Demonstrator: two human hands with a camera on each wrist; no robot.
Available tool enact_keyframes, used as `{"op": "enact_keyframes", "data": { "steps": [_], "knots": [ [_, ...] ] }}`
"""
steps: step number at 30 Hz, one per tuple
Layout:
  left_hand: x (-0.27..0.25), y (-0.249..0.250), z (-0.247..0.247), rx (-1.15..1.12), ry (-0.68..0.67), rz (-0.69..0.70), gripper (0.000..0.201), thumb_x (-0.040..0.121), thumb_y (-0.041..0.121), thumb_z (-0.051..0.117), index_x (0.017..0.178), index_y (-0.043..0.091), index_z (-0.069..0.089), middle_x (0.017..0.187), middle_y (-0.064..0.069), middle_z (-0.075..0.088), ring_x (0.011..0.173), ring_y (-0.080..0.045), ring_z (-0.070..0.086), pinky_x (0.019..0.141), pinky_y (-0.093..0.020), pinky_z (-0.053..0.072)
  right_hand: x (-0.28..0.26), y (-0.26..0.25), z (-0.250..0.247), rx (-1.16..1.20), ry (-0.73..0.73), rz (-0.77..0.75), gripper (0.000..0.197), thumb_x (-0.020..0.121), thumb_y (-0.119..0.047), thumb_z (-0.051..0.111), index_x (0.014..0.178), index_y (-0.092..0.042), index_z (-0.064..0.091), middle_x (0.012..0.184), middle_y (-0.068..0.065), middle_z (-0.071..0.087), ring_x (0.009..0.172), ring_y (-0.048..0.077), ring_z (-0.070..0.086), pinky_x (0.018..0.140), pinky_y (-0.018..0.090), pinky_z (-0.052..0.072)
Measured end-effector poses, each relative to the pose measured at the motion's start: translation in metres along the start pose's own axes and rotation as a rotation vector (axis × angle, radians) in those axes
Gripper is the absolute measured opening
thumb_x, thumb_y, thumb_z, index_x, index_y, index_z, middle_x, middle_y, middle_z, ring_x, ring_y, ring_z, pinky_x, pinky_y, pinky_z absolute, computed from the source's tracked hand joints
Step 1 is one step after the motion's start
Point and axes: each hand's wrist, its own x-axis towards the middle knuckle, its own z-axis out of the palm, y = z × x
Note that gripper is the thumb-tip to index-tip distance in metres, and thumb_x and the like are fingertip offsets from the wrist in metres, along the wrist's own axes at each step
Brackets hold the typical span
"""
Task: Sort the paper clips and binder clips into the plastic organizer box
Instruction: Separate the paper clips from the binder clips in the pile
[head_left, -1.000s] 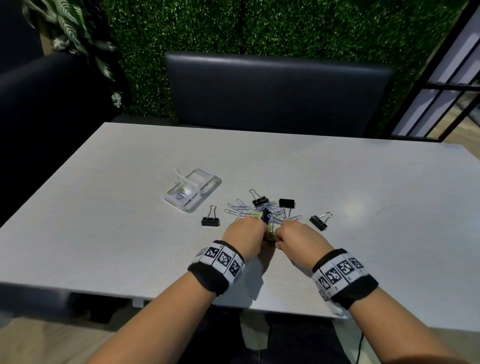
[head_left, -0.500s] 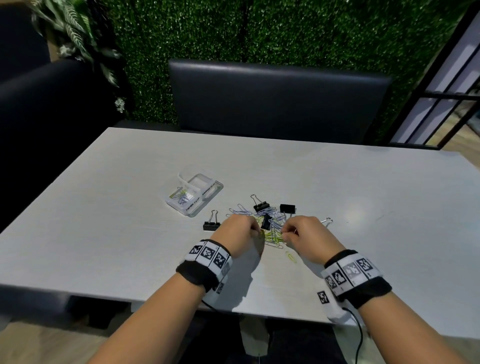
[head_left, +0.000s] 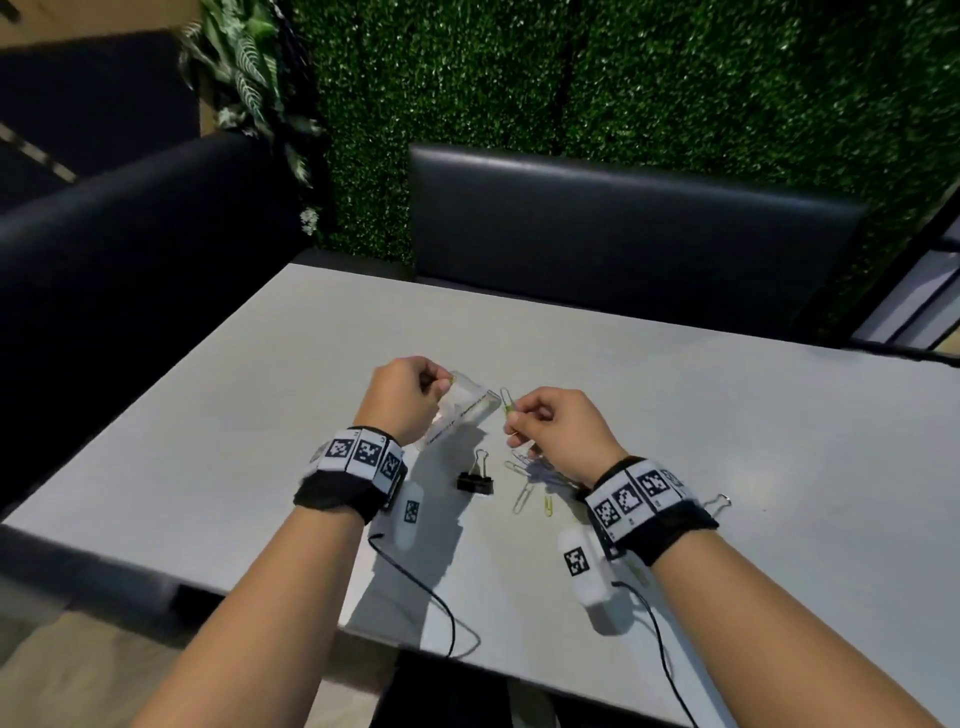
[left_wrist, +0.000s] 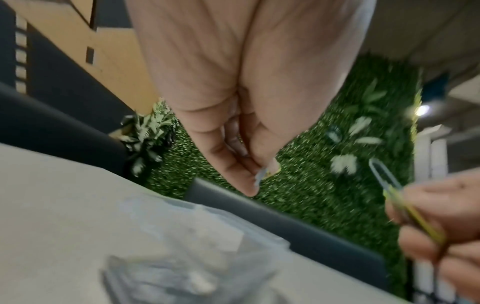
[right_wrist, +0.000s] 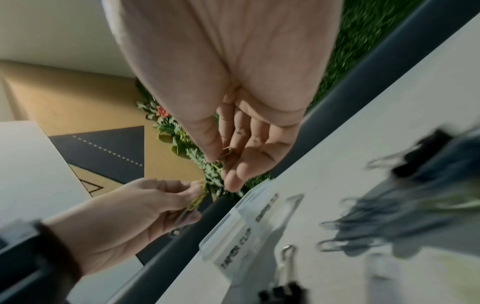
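The clear plastic organizer box (head_left: 470, 410) lies open on the white table (head_left: 727, 415), with paper clips inside. My left hand (head_left: 441, 382) hovers over its far end and pinches a few paper clips (left_wrist: 266, 174). Just to the right of the box, my right hand (head_left: 514, 415) pinches yellow and silver paper clips (head_left: 506, 401) above the table. A black binder clip (head_left: 475, 480) lies in front of the box. Loose paper clips (head_left: 522, 499) lie beside it, and the main pile (right_wrist: 389, 216) sits partly hidden under my right wrist.
Another binder clip (right_wrist: 420, 152) lies in the pile, and a wire handle (head_left: 722, 501) shows right of my right wristband. Camera cables (head_left: 431, 592) trail over the table's near edge. Dark padded seats (head_left: 623, 234) and a green hedge wall stand behind the table.
Both hands have lifted off the clip pile and moved left toward the box, each carrying paper clips. The left hand now hovers over the box.
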Motion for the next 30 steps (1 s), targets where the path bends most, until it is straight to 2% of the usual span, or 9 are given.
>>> {"op": "enact_keyframes", "data": {
  "steps": [3, 8, 11, 13, 16, 18, 23, 27, 30],
  "knots": [
    [0.025, -0.016, -0.007, 0.085, 0.03, -0.073, 0.015, 0.091, 0.009, 0.066, 0.082, 0.019, 0.074, 0.08, -0.001, 0.074, 0.078, -0.018, 0.07, 0.078, -0.027, 0.056, 0.034, -0.017, 0.034, -0.057, -0.047, 0.001, 0.008, 0.091, -0.01, 0.068, 0.096, -0.004, 0.068, 0.083, 0.019, 0.074, 0.068, 0.019, 0.07, 0.055, 0.027, 0.054],
    [0.036, -0.031, -0.012, 0.194, 0.04, -0.085, 0.013, 0.089, 0.011, 0.07, 0.093, 0.014, 0.082, 0.088, -0.006, 0.078, 0.083, -0.02, 0.072, 0.081, -0.024, 0.054, 0.064, -0.03, 0.066, -0.312, -0.05, -0.031, 0.014, 0.086, -0.015, 0.07, 0.073, -0.01, 0.073, 0.063, 0.004, 0.07, 0.058, 0.014, 0.064, 0.071, 0.031, 0.058],
    [0.028, -0.031, -0.017, 0.211, 0.07, -0.053, 0.018, 0.089, 0.009, 0.067, 0.096, 0.016, 0.081, 0.091, -0.005, 0.078, 0.089, -0.022, 0.072, 0.084, -0.027, 0.056, 0.06, -0.034, 0.067, -0.362, -0.101, -0.02, 0.018, 0.086, -0.017, 0.071, 0.068, -0.018, 0.071, 0.067, 0.002, 0.072, 0.065, 0.018, 0.069, 0.075, 0.035, 0.061],
    [0.015, -0.02, -0.017, 0.186, 0.07, 0.011, 0.015, 0.091, 0.017, 0.067, 0.098, 0.019, 0.08, 0.089, 0.0, 0.077, 0.085, -0.017, 0.07, 0.082, -0.026, 0.054, 0.05, -0.035, 0.058, -0.369, -0.115, -0.041, 0.013, 0.087, -0.019, 0.071, 0.075, -0.019, 0.074, 0.074, 0.002, 0.073, 0.074, 0.019, 0.072, 0.073, 0.033, 0.06],
    [-0.011, 0.006, -0.009, 0.133, -0.036, 0.113, 0.013, 0.091, 0.031, 0.068, 0.097, 0.024, 0.078, 0.081, 0.012, 0.072, 0.079, -0.008, 0.068, 0.078, -0.024, 0.053, 0.029, -0.025, 0.024, -0.448, -0.078, -0.099, 0.009, 0.09, -0.023, 0.067, 0.089, -0.02, 0.076, 0.079, -0.008, 0.07, 0.073, 0.007, 0.065, 0.066, 0.02, 0.048],
    [-0.022, 0.018, 0.006, 0.131, -0.137, 0.177, 0.014, 0.09, 0.036, 0.068, 0.096, 0.027, 0.077, 0.083, 0.018, 0.068, 0.078, -0.003, 0.067, 0.077, -0.024, 0.054, 0.014, -0.01, -0.01, -0.509, -0.024, -0.08, 0.011, 0.091, -0.024, 0.065, 0.092, -0.021, 0.076, 0.085, -0.008, 0.071, 0.078, 0.007, 0.064, 0.065, 0.018, 0.044],
    [-0.027, 0.038, 0.058, 0.271, -0.42, 0.268, 0.026, 0.089, 0.042, 0.067, 0.111, 0.028, 0.073, 0.1, 0.011, 0.072, 0.089, -0.008, 0.066, 0.084, -0.03, 0.055, -0.018, 0.032, -0.085, -0.554, 0.106, 0.054, 0.01, 0.093, -0.021, 0.064, 0.093, -0.018, 0.073, 0.09, -0.005, 0.07, 0.086, 0.011, 0.066, 0.064, 0.014, 0.042],
    [-0.029, 0.048, 0.09, 0.374, -0.551, 0.281, 0.028, 0.082, 0.043, 0.075, 0.106, 0.03, 0.073, 0.099, 0.01, 0.075, 0.09, -0.008, 0.07, 0.085, -0.029, 0.057, -0.031, 0.057, -0.09, -0.583, -0.011, 0.103, 0.015, 0.086, -0.028, 0.074, 0.099, -0.023, 0.069, 0.09, -0.002, 0.07, 0.08, 0.013, 0.066, 0.068, 0.022, 0.053],
    [-0.034, 0.055, 0.108, 0.45, -0.536, 0.304, 0.033, 0.076, 0.048, 0.076, 0.105, 0.032, 0.074, 0.1, 0.007, 0.073, 0.091, -0.014, 0.069, 0.08, -0.033, 0.059, -0.03, 0.07, -0.081, -0.753, -0.058, 0.068, 0.029, 0.081, -0.036, 0.076, 0.106, -0.025, 0.065, 0.099, -0.003, 0.062, 0.089, 0.016, 0.062, 0.081, 0.032, 0.053]
  ]
}}
